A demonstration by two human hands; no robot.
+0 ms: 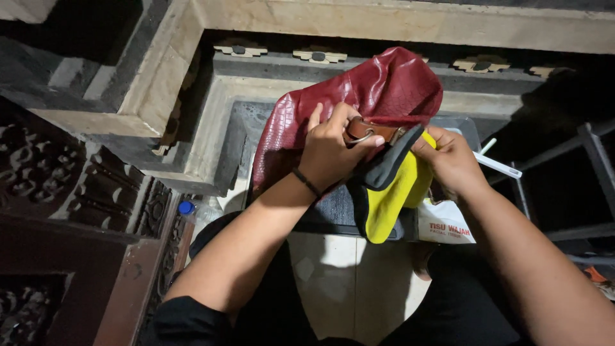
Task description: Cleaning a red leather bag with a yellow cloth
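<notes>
the left hand [330, 150] has its fingers [370, 142] wrapped tight on the brown strap [371, 131] of the red bag [359, 96]. the right hand [451, 160] pinches a yellow cloth [394, 195] against it. the bag rests on a dark tray [327, 211] by the stone ledge [192, 77], with a tissue pack [445, 227] just beside.

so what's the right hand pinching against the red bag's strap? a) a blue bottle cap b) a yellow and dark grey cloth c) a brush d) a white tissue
b: the right hand grips a yellow and dark grey cloth at the brown strap of the red bag, which the left hand steadies.
</notes>
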